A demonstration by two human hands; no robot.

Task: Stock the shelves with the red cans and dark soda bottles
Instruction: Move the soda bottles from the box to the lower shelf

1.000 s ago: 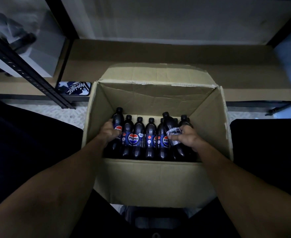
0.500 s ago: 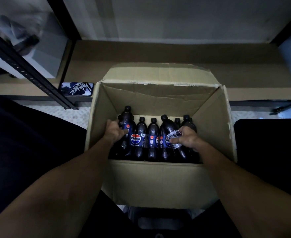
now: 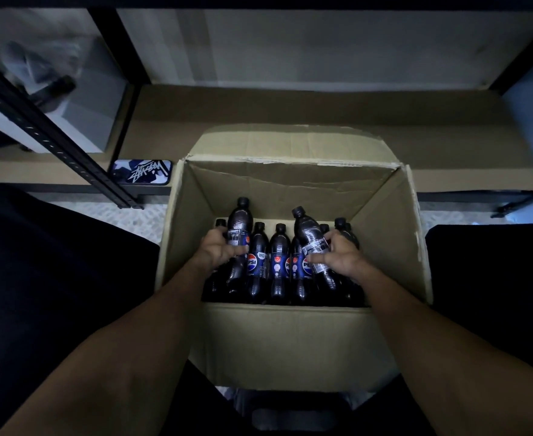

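Observation:
An open cardboard box (image 3: 290,341) stands between my knees with several dark Pepsi bottles (image 3: 279,262) upright inside. My left hand (image 3: 218,250) grips one bottle (image 3: 239,225) at the left end of the row; it stands higher than its neighbours. My right hand (image 3: 337,258) grips another bottle (image 3: 312,243), raised and tilted left, at the right side of the row. No red cans are in view.
A low brown shelf board (image 3: 290,108) runs behind the box, with black rack posts (image 3: 54,143) at the left and far right. A small printed case (image 3: 142,173) lies on the shelf edge left of the box. My dark trouser legs flank the box.
Both hands have lifted their bottles up out of the row; the left bottle rose clearly above its neighbours and the right one tilted further left.

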